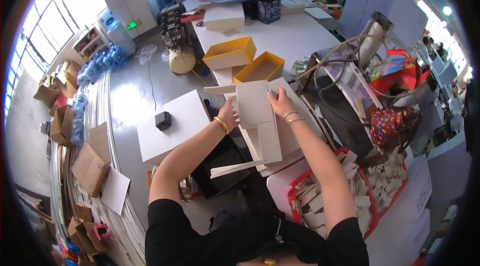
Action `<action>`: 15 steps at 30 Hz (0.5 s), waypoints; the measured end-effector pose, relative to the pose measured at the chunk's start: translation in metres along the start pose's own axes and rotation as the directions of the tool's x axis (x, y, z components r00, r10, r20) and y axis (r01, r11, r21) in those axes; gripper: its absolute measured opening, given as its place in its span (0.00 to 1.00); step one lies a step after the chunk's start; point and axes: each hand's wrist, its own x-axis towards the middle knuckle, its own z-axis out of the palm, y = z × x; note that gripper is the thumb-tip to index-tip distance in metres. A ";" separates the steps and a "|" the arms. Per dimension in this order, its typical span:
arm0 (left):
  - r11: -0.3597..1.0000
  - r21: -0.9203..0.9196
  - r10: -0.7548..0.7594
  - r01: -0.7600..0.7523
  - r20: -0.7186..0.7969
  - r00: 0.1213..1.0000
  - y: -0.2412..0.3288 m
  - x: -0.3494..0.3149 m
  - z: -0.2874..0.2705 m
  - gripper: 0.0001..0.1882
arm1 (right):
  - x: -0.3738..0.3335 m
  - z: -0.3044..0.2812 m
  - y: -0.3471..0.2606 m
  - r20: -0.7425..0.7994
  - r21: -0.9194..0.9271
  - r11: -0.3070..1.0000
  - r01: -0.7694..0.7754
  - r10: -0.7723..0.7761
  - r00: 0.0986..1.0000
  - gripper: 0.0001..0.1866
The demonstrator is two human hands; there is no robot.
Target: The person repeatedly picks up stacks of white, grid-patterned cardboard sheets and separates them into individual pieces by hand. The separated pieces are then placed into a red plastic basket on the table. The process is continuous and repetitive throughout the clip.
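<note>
A stack of pale grey cardboard pieces (253, 103) lies between my hands over the near end of the workbench. My left hand (228, 114) presses its curled fingers against the stack's left side. At the right edge, my right hand (283, 103) grips with the thumb on top; its other fingers are partly hidden. Just nearer, a narrower cardboard stack (270, 142) touches the held one. Long thin cardboard strips (235, 168) jut out to the left below it. More strips (220, 89) stick out beyond my left hand.
Two yellow-edged open boxes (233, 52) sit farther up the white table (295, 26). Red crates (292, 205) full of cardboard offcuts stand at my right. A black tray (212, 168) is below my left arm. A machine with hoses (350, 73) stands right.
</note>
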 end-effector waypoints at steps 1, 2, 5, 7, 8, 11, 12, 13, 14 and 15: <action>0.999 -0.031 -0.021 0.020 -0.024 1.000 0.000 -0.001 -0.003 0.34 | -0.007 0.000 -0.014 0.032 -0.052 0.998 -0.040 0.042 0.999 0.33; 0.999 -0.043 -0.024 0.024 0.002 1.000 0.001 -0.003 -0.008 0.35 | -0.011 0.003 -0.024 0.058 -0.107 0.991 -0.079 0.085 0.995 0.33; 0.996 -0.074 -0.039 0.043 0.057 0.998 0.004 -0.007 -0.012 0.35 | -0.016 0.015 -0.031 0.036 -0.168 0.984 -0.057 0.064 0.997 0.32; 0.994 -0.094 -0.051 0.055 0.053 0.997 0.004 -0.006 -0.012 0.35 | -0.017 0.017 -0.030 0.065 -0.069 0.997 -0.024 0.029 0.997 0.31; 0.996 -0.088 -0.018 0.024 0.069 0.997 0.000 -0.002 -0.013 0.35 | -0.014 0.021 -0.026 0.095 0.017 1.000 -0.006 0.004 0.995 0.31; 0.994 -0.106 0.040 -0.027 0.121 0.992 -0.008 0.003 -0.008 0.36 | -0.008 0.039 -0.007 0.115 0.170 0.981 0.093 -0.113 0.987 0.31; 0.991 -0.136 0.034 -0.016 0.136 0.990 -0.005 -0.003 -0.002 0.36 | -0.007 0.043 0.000 0.108 0.203 0.970 0.133 -0.158 0.982 0.31; 0.986 -0.166 0.033 -0.009 0.140 0.990 0.000 -0.010 0.000 0.36 | -0.010 0.043 -0.006 0.118 0.184 0.972 0.148 -0.172 0.978 0.31; 0.990 -0.138 0.023 -0.010 0.090 0.996 0.001 -0.012 0.002 0.36 | -0.012 0.040 -0.012 0.128 0.164 0.973 0.163 -0.185 0.974 0.31; 0.994 -0.109 0.013 -0.009 0.040 0.999 0.002 -0.013 0.003 0.36 | -0.013 0.038 -0.015 0.137 0.143 0.974 0.177 -0.197 0.971 0.31</action>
